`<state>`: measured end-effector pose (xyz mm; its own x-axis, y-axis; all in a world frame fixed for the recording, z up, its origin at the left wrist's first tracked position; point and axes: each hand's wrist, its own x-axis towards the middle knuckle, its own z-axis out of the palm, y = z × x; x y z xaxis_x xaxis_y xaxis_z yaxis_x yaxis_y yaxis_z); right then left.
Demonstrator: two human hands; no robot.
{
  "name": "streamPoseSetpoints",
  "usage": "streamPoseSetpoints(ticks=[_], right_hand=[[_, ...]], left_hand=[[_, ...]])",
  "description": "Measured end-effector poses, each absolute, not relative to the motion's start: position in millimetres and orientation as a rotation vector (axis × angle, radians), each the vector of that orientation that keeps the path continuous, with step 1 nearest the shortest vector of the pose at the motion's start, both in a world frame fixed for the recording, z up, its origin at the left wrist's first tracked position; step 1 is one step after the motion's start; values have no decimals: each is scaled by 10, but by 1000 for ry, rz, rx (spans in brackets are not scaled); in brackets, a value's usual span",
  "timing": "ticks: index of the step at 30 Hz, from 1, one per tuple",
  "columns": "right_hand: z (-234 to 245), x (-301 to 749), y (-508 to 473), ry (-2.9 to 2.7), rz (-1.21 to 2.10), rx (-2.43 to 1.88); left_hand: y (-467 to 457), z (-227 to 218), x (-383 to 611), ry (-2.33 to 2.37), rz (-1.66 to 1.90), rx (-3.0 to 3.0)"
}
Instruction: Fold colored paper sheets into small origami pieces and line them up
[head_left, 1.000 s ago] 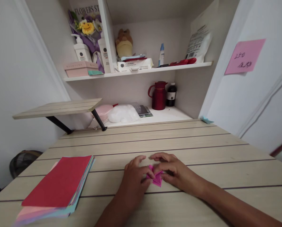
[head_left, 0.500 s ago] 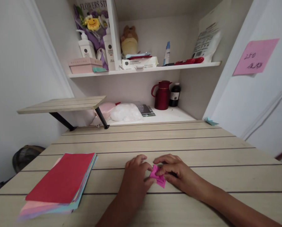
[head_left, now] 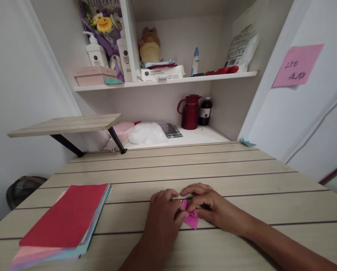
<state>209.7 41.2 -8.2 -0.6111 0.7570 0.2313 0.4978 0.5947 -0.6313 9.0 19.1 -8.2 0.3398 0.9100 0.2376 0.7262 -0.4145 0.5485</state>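
A small folded piece of magenta paper (head_left: pixel 191 219) lies on the wooden desk (head_left: pixel 185 169) in front of me. My left hand (head_left: pixel 162 218) pinches its left side with curled fingers. My right hand (head_left: pixel 208 205) pinches its upper right side, fingertips pressed together over the fold. Both hands rest on the desk and touch each other above the paper, which they largely hide.
A stack of coloured paper sheets (head_left: pixel 63 222), red on top, lies at the near left. A small raised wooden shelf (head_left: pixel 66 124) stands at the back left. Behind are a red jug (head_left: pixel 190 112), a dark bottle (head_left: pixel 205 111) and shelves of bottles and boxes. A pink note (head_left: pixel 296 66) hangs on the right wall.
The hands stay pinched on the magenta paper with only small finger shifts; the paper's lower point shows a little more. The view has swayed slightly.
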Motion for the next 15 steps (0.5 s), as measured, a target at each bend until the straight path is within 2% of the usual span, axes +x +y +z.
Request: streamPoseSetpoints(ticks=[15], right_hand=[[-106,2063,401,-2193,547,-1223]], left_hand=[[167,-103,181,1614,789,2172]])
